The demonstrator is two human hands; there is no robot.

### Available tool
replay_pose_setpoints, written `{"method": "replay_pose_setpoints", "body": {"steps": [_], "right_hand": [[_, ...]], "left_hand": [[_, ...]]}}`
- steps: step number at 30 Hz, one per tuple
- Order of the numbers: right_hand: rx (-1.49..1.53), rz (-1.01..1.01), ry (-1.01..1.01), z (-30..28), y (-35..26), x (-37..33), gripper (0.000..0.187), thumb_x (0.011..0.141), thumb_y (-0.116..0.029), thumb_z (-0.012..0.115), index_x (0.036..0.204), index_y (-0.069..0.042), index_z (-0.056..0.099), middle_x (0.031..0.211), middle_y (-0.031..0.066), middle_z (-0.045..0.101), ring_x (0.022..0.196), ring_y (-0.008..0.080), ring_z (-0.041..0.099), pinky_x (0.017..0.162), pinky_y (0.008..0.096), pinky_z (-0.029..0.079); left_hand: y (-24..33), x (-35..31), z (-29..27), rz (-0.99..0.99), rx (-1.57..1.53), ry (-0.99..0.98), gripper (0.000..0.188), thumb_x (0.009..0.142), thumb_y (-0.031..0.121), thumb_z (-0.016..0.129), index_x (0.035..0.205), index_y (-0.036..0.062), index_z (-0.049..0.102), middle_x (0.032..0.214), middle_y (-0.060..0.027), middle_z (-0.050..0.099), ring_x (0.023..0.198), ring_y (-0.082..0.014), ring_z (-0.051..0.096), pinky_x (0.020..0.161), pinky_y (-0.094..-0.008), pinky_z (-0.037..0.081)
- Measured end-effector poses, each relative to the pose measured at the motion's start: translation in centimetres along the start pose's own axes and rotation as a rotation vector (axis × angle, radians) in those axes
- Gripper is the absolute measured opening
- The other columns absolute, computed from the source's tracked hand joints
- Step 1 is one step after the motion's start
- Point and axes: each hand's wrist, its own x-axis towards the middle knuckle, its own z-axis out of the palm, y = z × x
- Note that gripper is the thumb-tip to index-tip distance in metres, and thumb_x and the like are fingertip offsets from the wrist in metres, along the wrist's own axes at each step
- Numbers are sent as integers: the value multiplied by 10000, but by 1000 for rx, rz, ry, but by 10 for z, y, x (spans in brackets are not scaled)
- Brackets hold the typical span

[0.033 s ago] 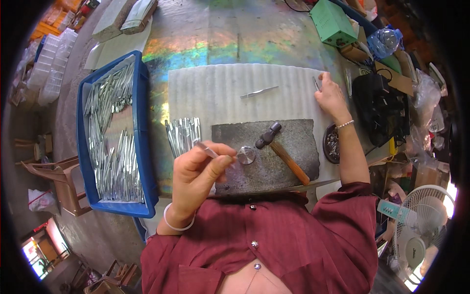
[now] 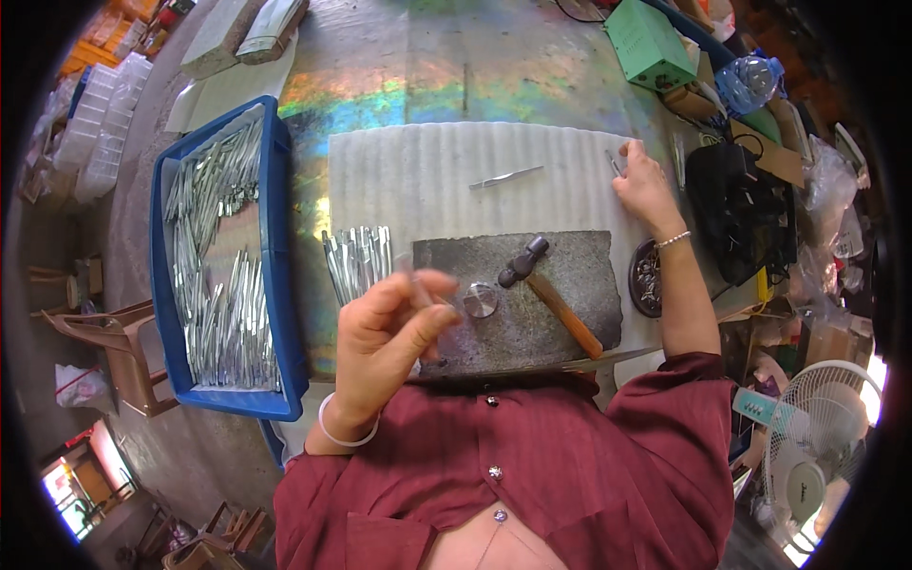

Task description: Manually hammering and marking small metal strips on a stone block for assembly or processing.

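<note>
- Metal strip (image 2: 418, 289): blurred, pinched between thumb and forefinger of the left hand (image 2: 380, 328), its upper end projecting past the fingers.
- Right hand (image 2: 649, 190): fingers beside one slim metal piece (image 2: 614, 163) at the white sheet (image 2: 408, 180); whether they grip it cannot be told.
- White sheet: one loose strip (image 2: 508, 178).
- Dark slab (image 2: 451, 258) on the desk (image 2: 399, 43): one hammer (image 2: 551, 302), one round disc (image 2: 482, 300).
- Leftward: one bundle of strips (image 2: 359, 256); one blue tray (image 2: 276, 266), its strips too many to count.
- Fan (image 2: 819, 432): one, hub marked with small lettering.
</note>
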Motion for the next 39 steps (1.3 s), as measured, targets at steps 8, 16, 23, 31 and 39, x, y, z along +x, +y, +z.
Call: {"method": "replay_pose_setpoints", "body": {"steps": [8, 16, 23, 31, 39], "right_hand": [[791, -59, -263, -112, -107, -79, 146, 918, -126, 504, 892, 11, 549, 663, 21, 514, 576, 50, 488, 506, 216, 385], [1282, -92, -406, -87, -183, -139, 92, 867, -4, 615, 941, 28, 572, 770, 53, 591, 564, 71, 572, 509, 197, 456], [1021, -441, -147, -79, -188, -125, 109, 836, -21, 647, 923, 22, 598, 760, 111, 591, 609, 190, 615, 543, 272, 477], [1080, -324, -154, -78, -191, -133, 132, 803, -44, 695, 907, -2, 624, 699, 97, 609, 577, 170, 603, 514, 261, 461], [1052, -348, -140, -82, -188, -134, 149, 770, -60, 732, 859, -17, 622, 640, 85, 590, 524, 168, 589, 473, 263, 447]], "left_hand": [[-13, 0, 7, -87, -68, -96, 259, 915, 22, 561, 1169, -26, 577, 799, -27, 652, 718, -70, 609, 631, -200, 490], [-33, -2, 21, 61, -152, -99, 155, 877, 3, 609, 1026, -39, 602, 930, -69, 677, 837, -101, 635, 741, -224, 516], [-26, -7, 23, 70, -40, 5, 112, 853, 19, 648, 950, -15, 604, 824, -55, 676, 760, -74, 626, 672, -210, 508], [-25, -5, 21, 161, 79, -58, 142, 833, 46, 680, 937, -4, 597, 796, -81, 664, 702, -82, 624, 618, -220, 490], [-26, -7, 23, 170, 46, -114, 115, 852, 32, 656, 936, 2, 584, 738, -72, 661, 680, -69, 622, 598, -212, 481]]}}
